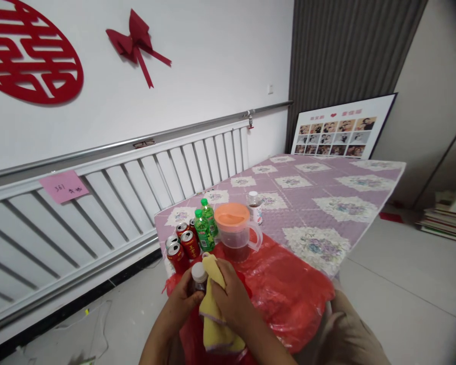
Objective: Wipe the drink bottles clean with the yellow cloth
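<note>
Landmark: the pitcher (pixel 233 246) with the orange lid, upright at the far edge of a red plastic sheet (pixel 289 289). On the pitcher's near side, a little left, our left hand (pixel 182 299) is wrapped around a white-capped bottle (pixel 199 275). Our right hand (pixel 231 294), also on the pitcher's near side, grips a yellow cloth (pixel 218 329), bunched at the top, hanging in folds below. The cloth sits right beside the held bottle; we cannot tell how much of it touches. Just left of the pitcher we note two green bottles (pixel 204 233), upright; farther left, a cluster of red cans (pixel 190 247), tops up. Behind the pitcher and to its right, a second bottle (pixel 256 209) stands on the floral tablecloth (pixel 292 181). Well left of the pitcher, past the cans, we see a white radiator (pixel 177 175) bearing a pink note (pixel 64 186).
</note>
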Demonstrator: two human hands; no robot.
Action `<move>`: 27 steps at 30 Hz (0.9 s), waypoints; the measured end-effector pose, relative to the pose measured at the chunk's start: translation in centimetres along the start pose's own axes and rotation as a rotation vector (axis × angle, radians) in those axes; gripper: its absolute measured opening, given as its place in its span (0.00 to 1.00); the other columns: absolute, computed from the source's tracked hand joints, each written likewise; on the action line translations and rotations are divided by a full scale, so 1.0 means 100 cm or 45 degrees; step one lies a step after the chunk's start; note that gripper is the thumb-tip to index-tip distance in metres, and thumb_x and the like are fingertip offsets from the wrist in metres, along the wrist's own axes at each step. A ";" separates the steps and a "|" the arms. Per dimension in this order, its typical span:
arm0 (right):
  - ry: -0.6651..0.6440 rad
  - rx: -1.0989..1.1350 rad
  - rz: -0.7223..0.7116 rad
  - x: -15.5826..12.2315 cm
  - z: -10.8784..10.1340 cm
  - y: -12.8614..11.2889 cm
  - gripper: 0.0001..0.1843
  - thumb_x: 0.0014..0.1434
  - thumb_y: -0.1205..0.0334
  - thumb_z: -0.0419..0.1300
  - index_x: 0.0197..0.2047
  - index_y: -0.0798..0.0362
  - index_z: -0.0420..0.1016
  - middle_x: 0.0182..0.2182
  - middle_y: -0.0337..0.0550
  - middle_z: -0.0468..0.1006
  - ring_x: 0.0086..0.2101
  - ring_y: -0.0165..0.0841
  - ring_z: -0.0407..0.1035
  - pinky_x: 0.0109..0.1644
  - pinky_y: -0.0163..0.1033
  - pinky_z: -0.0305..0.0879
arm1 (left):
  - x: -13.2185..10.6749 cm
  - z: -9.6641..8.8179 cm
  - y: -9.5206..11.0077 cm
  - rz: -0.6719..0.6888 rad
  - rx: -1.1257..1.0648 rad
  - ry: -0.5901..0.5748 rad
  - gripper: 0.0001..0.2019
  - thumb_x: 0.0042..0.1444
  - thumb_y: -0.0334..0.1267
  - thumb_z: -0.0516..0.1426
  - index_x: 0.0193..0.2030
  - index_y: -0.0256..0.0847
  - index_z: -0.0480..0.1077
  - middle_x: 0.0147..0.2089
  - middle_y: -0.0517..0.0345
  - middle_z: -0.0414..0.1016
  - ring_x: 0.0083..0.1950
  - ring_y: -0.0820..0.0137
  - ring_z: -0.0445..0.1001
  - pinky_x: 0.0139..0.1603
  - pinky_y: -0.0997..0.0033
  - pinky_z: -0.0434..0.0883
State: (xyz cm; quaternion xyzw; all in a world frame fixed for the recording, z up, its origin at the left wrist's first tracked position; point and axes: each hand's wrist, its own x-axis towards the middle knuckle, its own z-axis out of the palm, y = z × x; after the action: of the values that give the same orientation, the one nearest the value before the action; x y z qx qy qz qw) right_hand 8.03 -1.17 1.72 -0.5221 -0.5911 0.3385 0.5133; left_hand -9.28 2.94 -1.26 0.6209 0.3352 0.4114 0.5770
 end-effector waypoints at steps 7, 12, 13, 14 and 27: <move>-0.092 -0.102 0.242 0.000 0.002 0.043 0.22 0.56 0.68 0.49 0.50 0.57 0.77 0.47 0.54 0.82 0.48 0.42 0.75 0.56 0.45 0.68 | 0.000 -0.005 -0.011 0.006 0.010 -0.021 0.35 0.51 0.48 0.67 0.64 0.43 0.65 0.65 0.46 0.73 0.65 0.49 0.70 0.69 0.48 0.64; -0.105 -0.111 0.265 -0.006 -0.001 0.036 0.24 0.56 0.68 0.50 0.53 0.54 0.76 0.50 0.51 0.81 0.51 0.39 0.74 0.59 0.43 0.67 | 0.000 -0.007 -0.016 0.000 0.021 -0.021 0.35 0.53 0.48 0.67 0.65 0.43 0.64 0.67 0.45 0.71 0.67 0.49 0.68 0.69 0.49 0.63; -0.071 -0.101 0.250 -0.007 0.000 0.029 0.25 0.57 0.67 0.51 0.56 0.55 0.74 0.52 0.53 0.79 0.54 0.40 0.72 0.61 0.45 0.66 | 0.000 -0.006 -0.015 0.001 0.010 -0.022 0.35 0.52 0.49 0.67 0.65 0.43 0.64 0.67 0.44 0.71 0.67 0.48 0.68 0.69 0.49 0.63; -0.030 -0.079 0.209 -0.009 0.001 0.022 0.26 0.58 0.66 0.51 0.59 0.55 0.71 0.55 0.54 0.77 0.56 0.40 0.71 0.63 0.46 0.64 | 0.000 -0.004 -0.013 0.006 -0.004 -0.025 0.35 0.51 0.50 0.67 0.64 0.43 0.65 0.66 0.44 0.71 0.67 0.48 0.68 0.68 0.49 0.64; -0.129 -0.248 0.262 -0.008 0.003 0.050 0.22 0.58 0.70 0.50 0.53 0.57 0.75 0.49 0.55 0.80 0.51 0.42 0.73 0.58 0.45 0.67 | 0.000 -0.001 -0.007 -0.028 0.091 0.002 0.34 0.52 0.46 0.66 0.64 0.39 0.63 0.64 0.43 0.73 0.65 0.50 0.70 0.67 0.51 0.65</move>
State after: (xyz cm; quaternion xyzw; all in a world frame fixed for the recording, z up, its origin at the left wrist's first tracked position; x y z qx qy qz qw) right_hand 9.02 -0.75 -3.21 -0.6093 -0.5897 0.3565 0.3924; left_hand -9.36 3.08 -1.97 0.6370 0.3569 0.3935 0.5586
